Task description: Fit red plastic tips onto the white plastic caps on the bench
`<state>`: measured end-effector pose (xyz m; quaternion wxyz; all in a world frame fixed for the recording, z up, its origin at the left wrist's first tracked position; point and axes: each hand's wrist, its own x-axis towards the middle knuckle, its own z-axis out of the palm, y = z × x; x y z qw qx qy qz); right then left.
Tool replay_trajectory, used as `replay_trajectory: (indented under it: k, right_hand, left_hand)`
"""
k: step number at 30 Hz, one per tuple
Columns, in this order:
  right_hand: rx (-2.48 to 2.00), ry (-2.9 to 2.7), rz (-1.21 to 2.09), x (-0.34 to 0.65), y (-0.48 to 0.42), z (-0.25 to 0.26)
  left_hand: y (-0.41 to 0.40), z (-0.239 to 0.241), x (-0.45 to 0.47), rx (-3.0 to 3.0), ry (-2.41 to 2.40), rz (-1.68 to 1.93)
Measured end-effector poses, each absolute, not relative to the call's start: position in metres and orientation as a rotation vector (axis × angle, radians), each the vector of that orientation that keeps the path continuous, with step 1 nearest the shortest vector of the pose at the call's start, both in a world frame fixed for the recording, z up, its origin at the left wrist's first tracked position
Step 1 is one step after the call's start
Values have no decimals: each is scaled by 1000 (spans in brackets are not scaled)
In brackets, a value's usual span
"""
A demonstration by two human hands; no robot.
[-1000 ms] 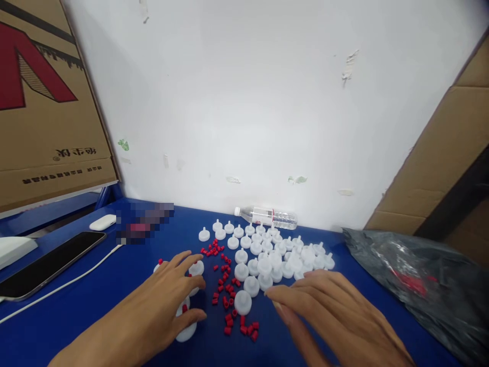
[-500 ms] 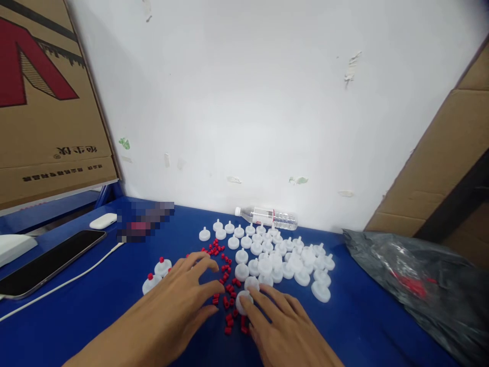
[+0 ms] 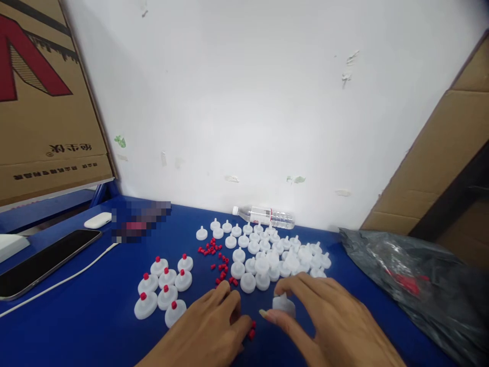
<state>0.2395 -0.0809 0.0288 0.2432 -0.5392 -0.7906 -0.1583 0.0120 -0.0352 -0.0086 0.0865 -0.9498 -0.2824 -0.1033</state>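
My left hand (image 3: 214,323) is low over the blue table, fingers curled down among small red caps (image 3: 222,275). A red cap (image 3: 251,334) shows beside its fingertips; what the fingers pinch is hidden. My right hand (image 3: 328,318) has thumb and index finger around a white nozzle lid (image 3: 284,305), a round disc with a spout, near the front of the pile. Many more white nozzle lids (image 3: 263,262) stand spout-up behind both hands. Left of my left hand, several lids with red caps on their spouts (image 3: 166,297) stand in a group.
A clear plastic bottle (image 3: 267,216) lies against the white wall. A grey plastic bag (image 3: 412,290) is at the right, near cardboard (image 3: 424,148). A phone (image 3: 49,260), a white cable (image 3: 72,275) and a white case (image 3: 98,220) are at the left, below a cardboard box (image 3: 46,122).
My left hand has moved right and down, uncovering the capped lids, and its fingers have curled in. My right hand has moved right and now has a white nozzle lid between its fingers.
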Motion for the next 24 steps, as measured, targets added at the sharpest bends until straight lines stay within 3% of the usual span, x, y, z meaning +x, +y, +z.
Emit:
replay_trajectory:
  k: [16,24]
  right_hand:
    - [-1374,-2185,-577,227,-80,24]
    - [-1349,-2140,-234,229,-81,34]
  left_hand:
    - [-32,-7,17,-2873,-840,-244]
    - [-31,18,2,-2712,-1048,-632]
